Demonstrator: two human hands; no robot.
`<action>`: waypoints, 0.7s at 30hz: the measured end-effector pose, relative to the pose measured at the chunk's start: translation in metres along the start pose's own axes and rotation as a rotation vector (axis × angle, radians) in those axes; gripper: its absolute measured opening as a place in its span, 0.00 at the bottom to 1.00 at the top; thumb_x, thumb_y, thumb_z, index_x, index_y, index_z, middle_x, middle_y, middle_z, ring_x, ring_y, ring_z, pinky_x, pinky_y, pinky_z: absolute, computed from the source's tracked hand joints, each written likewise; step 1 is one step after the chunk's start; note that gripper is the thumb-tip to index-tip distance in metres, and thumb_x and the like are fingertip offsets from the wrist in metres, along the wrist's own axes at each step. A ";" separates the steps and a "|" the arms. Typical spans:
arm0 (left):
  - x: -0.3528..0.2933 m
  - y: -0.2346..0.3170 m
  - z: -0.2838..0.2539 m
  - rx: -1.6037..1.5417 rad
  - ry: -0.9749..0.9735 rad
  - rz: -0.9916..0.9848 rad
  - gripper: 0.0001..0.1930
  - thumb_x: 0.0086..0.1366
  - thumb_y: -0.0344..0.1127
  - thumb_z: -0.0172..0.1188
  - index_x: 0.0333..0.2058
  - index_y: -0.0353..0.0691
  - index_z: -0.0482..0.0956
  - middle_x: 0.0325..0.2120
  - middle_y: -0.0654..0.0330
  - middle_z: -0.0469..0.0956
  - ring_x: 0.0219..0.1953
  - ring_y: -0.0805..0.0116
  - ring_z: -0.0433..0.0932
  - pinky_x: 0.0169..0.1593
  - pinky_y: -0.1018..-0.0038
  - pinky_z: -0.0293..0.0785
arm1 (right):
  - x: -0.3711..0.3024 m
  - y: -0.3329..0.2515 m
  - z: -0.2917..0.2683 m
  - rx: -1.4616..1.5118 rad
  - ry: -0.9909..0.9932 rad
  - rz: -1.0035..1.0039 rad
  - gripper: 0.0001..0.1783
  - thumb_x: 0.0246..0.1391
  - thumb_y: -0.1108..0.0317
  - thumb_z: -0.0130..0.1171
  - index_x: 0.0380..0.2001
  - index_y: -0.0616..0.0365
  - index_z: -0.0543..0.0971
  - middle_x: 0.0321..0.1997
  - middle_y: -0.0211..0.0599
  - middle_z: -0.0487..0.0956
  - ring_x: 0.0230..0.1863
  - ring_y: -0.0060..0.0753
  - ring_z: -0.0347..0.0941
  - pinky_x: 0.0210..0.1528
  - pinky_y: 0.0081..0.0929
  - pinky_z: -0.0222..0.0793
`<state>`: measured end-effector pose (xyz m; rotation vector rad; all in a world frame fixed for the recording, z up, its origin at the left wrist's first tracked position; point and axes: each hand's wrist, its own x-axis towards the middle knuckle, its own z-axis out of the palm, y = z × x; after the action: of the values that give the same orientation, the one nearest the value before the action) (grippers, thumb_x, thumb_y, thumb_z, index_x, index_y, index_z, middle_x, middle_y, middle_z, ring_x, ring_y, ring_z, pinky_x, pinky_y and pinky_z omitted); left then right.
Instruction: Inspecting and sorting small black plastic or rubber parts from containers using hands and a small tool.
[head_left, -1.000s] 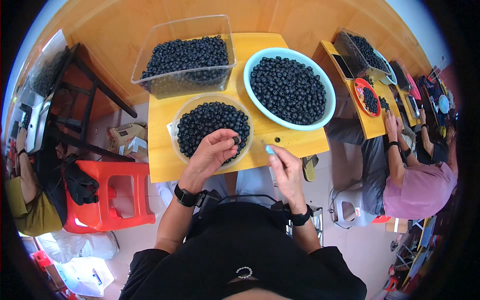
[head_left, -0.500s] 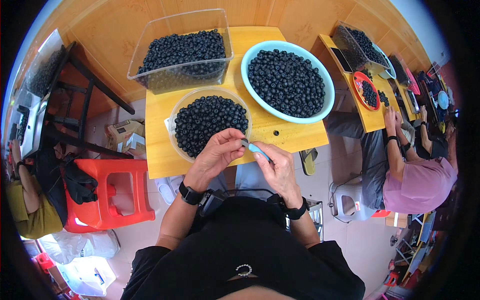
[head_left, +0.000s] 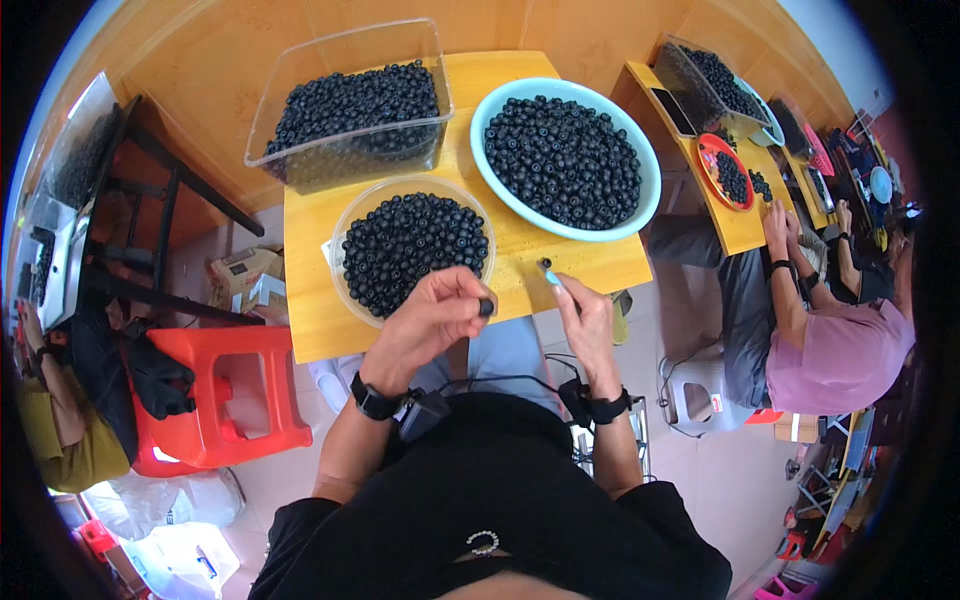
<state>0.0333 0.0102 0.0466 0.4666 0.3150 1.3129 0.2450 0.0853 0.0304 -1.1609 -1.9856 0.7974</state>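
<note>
My left hand (head_left: 440, 315) pinches one black round bead (head_left: 486, 307) between thumb and fingers, just in front of the round clear tub. My right hand (head_left: 588, 325) grips a small tool with a light blue handle (head_left: 554, 280); its kind is not clear, as the fingers cover most of it. The tool's end points at a loose dark bead (head_left: 545, 262) on the table; whether they touch I cannot tell. Beside my left hand stands the round clear tub (head_left: 343, 285), full of black beads (head_left: 415, 245).
On the yellow table (head_left: 470, 75) are a clear rectangular bin (head_left: 265, 160) and a light blue basin (head_left: 653, 190), both heaped with black beads. A red stool (head_left: 275, 440) stands at left. At right, a person in a pink top (head_left: 850, 360) sits at another table (head_left: 735, 230).
My hands have moved apart. The right hand has shifted right with the blue-handled tool, its end now by the loose bead. The left hand's black bead now shows clearly.
</note>
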 end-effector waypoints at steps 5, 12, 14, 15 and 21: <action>0.001 -0.003 -0.001 -0.038 0.183 0.003 0.07 0.57 0.24 0.57 0.36 0.36 0.74 0.32 0.59 0.77 0.31 0.73 0.78 0.38 0.80 0.77 | 0.001 -0.025 -0.005 0.055 -0.039 -0.001 0.12 0.52 0.66 0.55 0.35 0.63 0.78 0.28 0.47 0.78 0.28 0.44 0.76 0.31 0.31 0.69; 0.001 -0.008 -0.005 -0.028 0.216 0.020 0.08 0.58 0.24 0.56 0.37 0.37 0.74 0.32 0.60 0.76 0.32 0.73 0.78 0.38 0.80 0.78 | -0.001 -0.058 0.001 0.131 -0.092 -0.225 0.11 0.51 0.67 0.56 0.35 0.61 0.78 0.26 0.43 0.78 0.21 0.36 0.73 0.23 0.26 0.67; 0.002 -0.007 -0.001 0.021 0.251 0.027 0.08 0.58 0.24 0.56 0.37 0.36 0.74 0.32 0.61 0.76 0.33 0.74 0.78 0.39 0.80 0.78 | -0.002 -0.060 0.003 0.091 -0.123 -0.243 0.11 0.50 0.67 0.56 0.35 0.61 0.78 0.24 0.41 0.77 0.19 0.35 0.72 0.22 0.26 0.66; 0.002 -0.007 -0.002 0.020 0.251 0.029 0.08 0.58 0.24 0.56 0.37 0.36 0.74 0.32 0.61 0.76 0.33 0.74 0.78 0.39 0.80 0.78 | -0.002 -0.061 0.004 0.082 -0.123 -0.247 0.11 0.50 0.67 0.57 0.35 0.60 0.78 0.23 0.40 0.76 0.18 0.33 0.71 0.21 0.26 0.65; 0.002 -0.008 -0.006 0.025 0.227 0.024 0.07 0.58 0.24 0.56 0.37 0.35 0.73 0.31 0.60 0.76 0.33 0.74 0.78 0.39 0.80 0.78 | -0.002 -0.064 0.004 0.047 -0.130 -0.250 0.11 0.50 0.66 0.57 0.35 0.59 0.78 0.21 0.38 0.75 0.16 0.32 0.70 0.20 0.27 0.64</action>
<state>0.0375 0.0118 0.0374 0.3438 0.5165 1.3888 0.2128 0.0564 0.0774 -0.8312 -2.1538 0.8010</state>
